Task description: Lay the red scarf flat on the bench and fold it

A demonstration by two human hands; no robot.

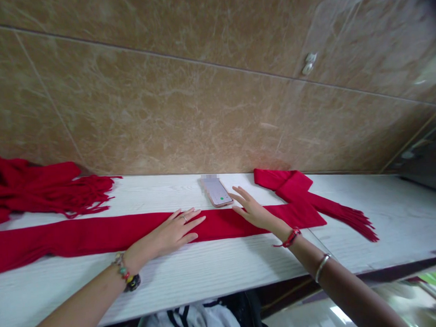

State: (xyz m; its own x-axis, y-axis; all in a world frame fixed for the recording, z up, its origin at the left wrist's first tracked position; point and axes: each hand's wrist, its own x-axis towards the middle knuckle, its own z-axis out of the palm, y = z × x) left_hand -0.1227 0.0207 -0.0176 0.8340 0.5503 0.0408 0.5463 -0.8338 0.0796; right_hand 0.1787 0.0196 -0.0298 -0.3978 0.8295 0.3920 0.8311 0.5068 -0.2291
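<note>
A long red scarf point(109, 233) lies folded lengthwise in a flat strip along the white counter. At the right its strip bends over itself, and a fringed end points toward the front right. My left hand point(174, 233) rests flat on the strip near its middle, fingers stretched out. Over the strip farther right is my right hand point(252, 211), its fingers spread and reaching past the far edge; whether it touches the cloth I cannot tell. A phone point(216, 190) with a lit screen lies just beyond the scarf, close to the right fingertips.
A second heap of red fringed cloth point(34, 188) lies at the far left against the brown tiled wall point(165, 113). The white counter point(179, 271) runs along the wall, its front edge near my body. A small fixture point(309, 63) is on the wall.
</note>
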